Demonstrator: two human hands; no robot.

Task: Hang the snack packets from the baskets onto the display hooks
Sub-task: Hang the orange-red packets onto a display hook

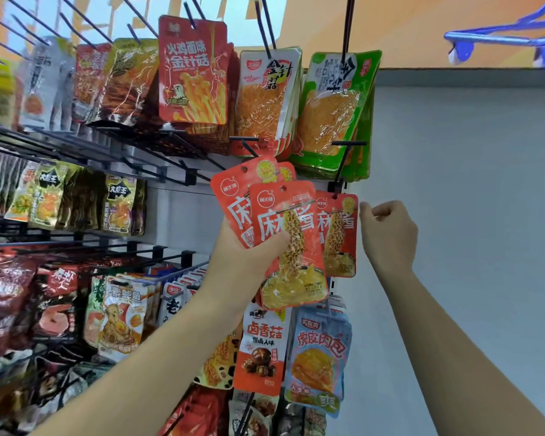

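Nearest the lens, two bare forearms rise from the lower edge, my left forearm (155,341) slanting in from the lower left and my right forearm (453,341) from the lower right. At the end of the first, my left grip (249,250) holds a fanned bundle of orange-red snack packets (291,253), the thumb laid across the face of the front one, with at least two more showing behind it to the upper left; each has a punched hole near its top edge. I hold the bundle raised in front of the display rack at its middle row, where it overlaps the left edge of one matching packet (340,237) that hangs from a black display hook (343,158) at the rack's right end. Level with that hung packet and just beside its right edge is my right grip (387,234), fingers curled toward the palm and holding nothing; whether a fingertip touches the packet's edge I cannot tell. Above, green packets (334,111) and white-and-orange packets (265,99) hang in thick stacks, with a red packet (192,70) to their left. Below the bundle hang pale blue packets (320,357). Right of the rack stands a grey wall (469,215).
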